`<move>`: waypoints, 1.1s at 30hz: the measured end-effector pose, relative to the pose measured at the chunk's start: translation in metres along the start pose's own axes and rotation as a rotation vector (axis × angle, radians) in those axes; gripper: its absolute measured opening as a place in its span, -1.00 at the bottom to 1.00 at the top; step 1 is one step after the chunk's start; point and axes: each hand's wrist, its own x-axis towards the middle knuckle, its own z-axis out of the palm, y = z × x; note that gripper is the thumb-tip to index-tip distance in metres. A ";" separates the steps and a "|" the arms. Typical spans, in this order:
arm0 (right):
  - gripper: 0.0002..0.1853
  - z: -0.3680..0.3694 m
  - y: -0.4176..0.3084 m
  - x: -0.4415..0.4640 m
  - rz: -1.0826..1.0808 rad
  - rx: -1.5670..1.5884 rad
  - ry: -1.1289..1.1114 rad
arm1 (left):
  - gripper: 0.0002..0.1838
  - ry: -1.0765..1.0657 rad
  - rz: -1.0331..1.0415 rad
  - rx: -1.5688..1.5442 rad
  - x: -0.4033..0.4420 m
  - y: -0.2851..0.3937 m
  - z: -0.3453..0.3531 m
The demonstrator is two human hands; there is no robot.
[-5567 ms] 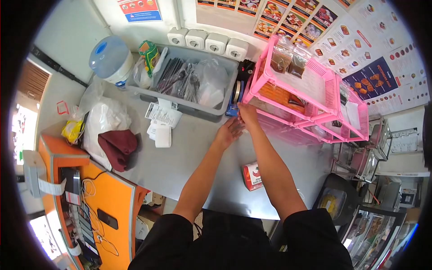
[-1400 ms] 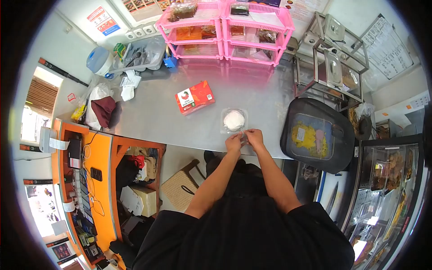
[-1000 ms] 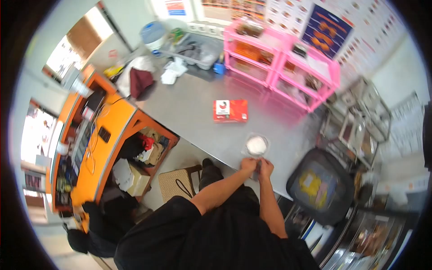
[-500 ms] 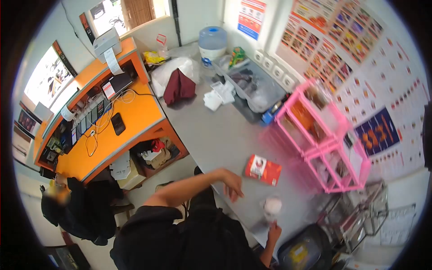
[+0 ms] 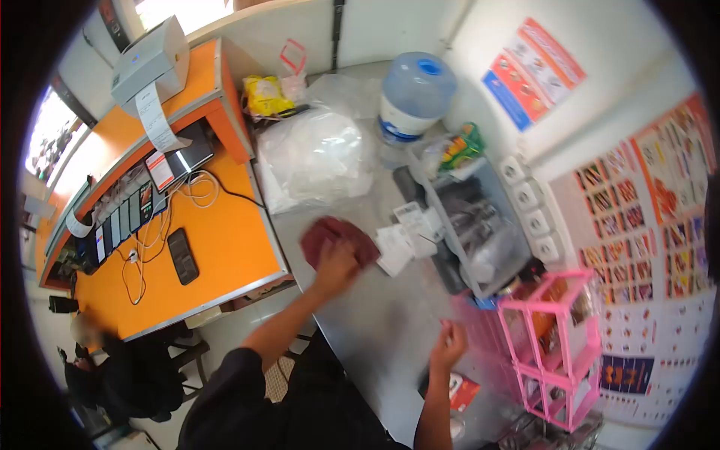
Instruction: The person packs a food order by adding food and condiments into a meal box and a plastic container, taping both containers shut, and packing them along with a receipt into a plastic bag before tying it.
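Blurred by motion, my left hand [image 5: 337,268] is closed on the maroon cloth [image 5: 321,234], which is bunched on the steel counter beside a white plastic bag [image 5: 319,161]. White paper slips [image 5: 396,249] lie just right of the cloth. My right hand [image 5: 448,343] is in the air over the counter, fingers loosely bent and apart, with nothing visible in it. Below it, a red box [image 5: 463,391] is partly hidden by my right forearm. A pale round item [image 5: 456,427] shows at the forearm's edge.
A grey bin [image 5: 480,225] of utensils and a water jug [image 5: 416,94] stand at the back. Pink racks [image 5: 551,345] stand right. The orange desk [image 5: 217,247] on the left holds a phone [image 5: 182,255]. A person in black [image 5: 135,375] is at lower left.
The view has swung left. My left hand has left the space near the red box and taken hold of the maroon cloth. My right hand has moved away from the pale round item.
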 end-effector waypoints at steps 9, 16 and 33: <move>-0.79 0.343 -0.029 0.182 -0.300 -0.004 -0.487 | -0.68 0.045 -0.236 -0.837 0.009 -0.008 -0.065; -0.68 0.373 -0.077 0.233 -0.129 0.422 -0.560 | -0.50 0.670 -0.383 0.018 0.147 -0.082 -0.121; -0.53 0.405 -0.045 0.213 -0.757 -0.053 -0.741 | -0.82 0.052 -0.368 -0.131 0.143 -0.132 -0.155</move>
